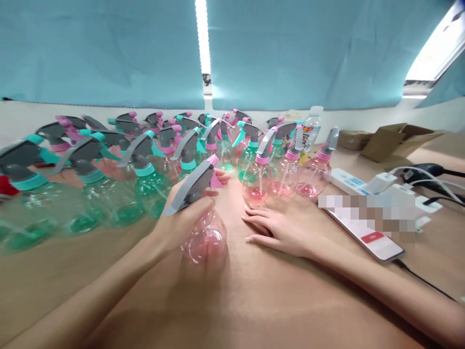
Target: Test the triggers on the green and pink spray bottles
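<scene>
My left hand [181, 213] is wrapped round the neck of a pink see-through spray bottle [206, 240], just under its grey and pink trigger head. The bottle stands nearly upright at the middle of the table, its nozzle pointing away from me. My right hand [278, 230] lies on the tabletop to the right, fingers stretched out to the left and holding nothing. Close beyond those fingertips stands another pink spray bottle [256, 182], with more pink ones beside it. Green spray bottles [125, 206] fill the left side, several of them in a row.
Rows of green and pink spray bottles reach to the back wall. On the right lie a phone [363, 228] with a cable, a white power strip [350, 182] with plugs, and an opened cardboard box [395, 140]. A clear labelled bottle [312, 128] stands behind the pink ones.
</scene>
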`<state>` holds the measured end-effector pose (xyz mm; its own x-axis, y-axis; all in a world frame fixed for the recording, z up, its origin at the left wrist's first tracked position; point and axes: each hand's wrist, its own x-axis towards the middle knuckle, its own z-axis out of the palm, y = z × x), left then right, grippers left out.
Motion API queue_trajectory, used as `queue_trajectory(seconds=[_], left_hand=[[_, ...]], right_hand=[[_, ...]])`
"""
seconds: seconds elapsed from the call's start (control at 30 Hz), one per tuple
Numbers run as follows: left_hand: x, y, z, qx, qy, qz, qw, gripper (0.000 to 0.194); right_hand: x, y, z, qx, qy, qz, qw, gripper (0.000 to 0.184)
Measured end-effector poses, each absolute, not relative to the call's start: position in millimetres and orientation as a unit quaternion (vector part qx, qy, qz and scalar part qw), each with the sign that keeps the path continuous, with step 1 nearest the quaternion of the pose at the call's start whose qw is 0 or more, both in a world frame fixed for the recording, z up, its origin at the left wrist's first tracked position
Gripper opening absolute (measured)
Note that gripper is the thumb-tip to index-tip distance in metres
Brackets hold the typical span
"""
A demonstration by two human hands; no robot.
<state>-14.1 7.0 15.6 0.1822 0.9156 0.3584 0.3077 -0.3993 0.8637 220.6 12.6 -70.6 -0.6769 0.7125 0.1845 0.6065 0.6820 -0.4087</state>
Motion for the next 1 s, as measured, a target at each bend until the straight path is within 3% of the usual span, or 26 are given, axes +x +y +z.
queue_trajectory(seconds=[0.1,0.27,0.43,0.53,0.63,0.8,0.9,1.0], left_hand=[[-10.5,7.1,14.5,0.680,0.433,0.476,0.352,0.032],[-3.7,7.2,7.9,0.691,0.409,0.494,0.332,0.029],[5.1,8.7,2.0,0.714,0.398,0.475,0.324,0.034],[9.4,9.1,1.6,0.735,0.393,0.457,0.310,0.026],[10.6,7.2,4.9,0.752,0.412,0.432,0.281,0.028],[1.0,0.1,14.2,0.760,0.429,0.408,0.269,0.051],[-14.2,-4.2,10.9,0.752,0.460,0.381,0.280,0.060],[-33.7,-10.4,-3.3,0.745,0.472,0.381,0.278,0.055]], right_hand=[[218.1,8.2,-58.6,-0.368,-0.900,0.164,0.167,0.044],[205.4,-5.6,-34.6,-0.389,-0.881,0.176,0.202,0.059],[181.7,-15.1,-18.3,-0.359,-0.871,0.183,0.282,0.074],[167.9,-17.1,-17.8,-0.369,-0.849,0.167,0.340,0.077],[157.1,-17.7,-20.6,-0.384,-0.830,0.156,0.373,0.070],[148.9,-13.8,-21.7,-0.384,-0.828,0.168,0.373,0.047],[150.9,-2.8,-19.4,-0.381,-0.837,0.136,0.369,0.046],[155.0,16.4,-16.4,-0.406,-0.836,0.111,0.352,0.045]])
